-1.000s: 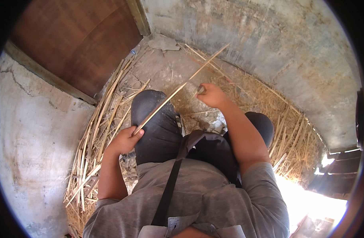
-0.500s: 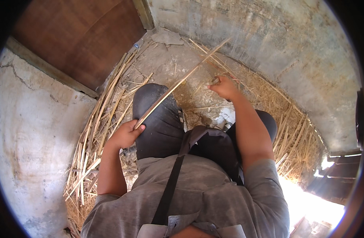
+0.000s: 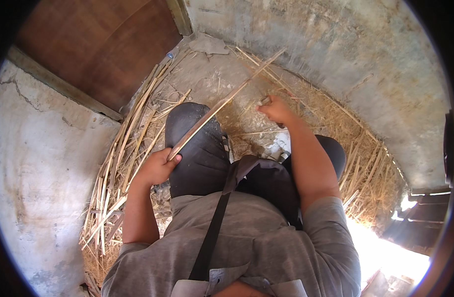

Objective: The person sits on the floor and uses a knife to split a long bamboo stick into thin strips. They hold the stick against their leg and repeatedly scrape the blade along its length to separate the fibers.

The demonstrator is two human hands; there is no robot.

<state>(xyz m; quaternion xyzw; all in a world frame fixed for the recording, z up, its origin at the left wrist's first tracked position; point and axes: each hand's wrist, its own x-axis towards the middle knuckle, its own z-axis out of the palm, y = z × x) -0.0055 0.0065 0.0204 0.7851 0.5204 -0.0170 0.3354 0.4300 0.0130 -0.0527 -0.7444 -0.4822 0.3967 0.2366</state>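
Note:
A long, narrow split-bamboo strip (image 3: pixel 222 105), brown on one face and pale along its edge, slants up and away across my left knee. Its near end is in my left hand (image 3: pixel 160 166), the thumb pressed along it. The far end points toward the back wall. Beyond the knees and to the right of the strip, my right hand (image 3: pixel 276 110) is closed round a small knife-like tool (image 3: pixel 280 125). Only a dark end below the fist and a greyish piece by the fingers show. The tool stays apart from the strip.
Many loose bamboo strips (image 3: pixel 113 163) lie along the left wall. A heap of shavings and strips (image 3: pixel 358 163) lines the curved right wall (image 3: pixel 331 49). A brown door panel (image 3: pixel 98 49) stands at the far left. A flat stone (image 3: pixel 208 45) lies by the back wall.
My right hand has shifted slightly to the left and turned, so more of the tool's dark end shows below the fist. My left hand and the strip have barely moved.

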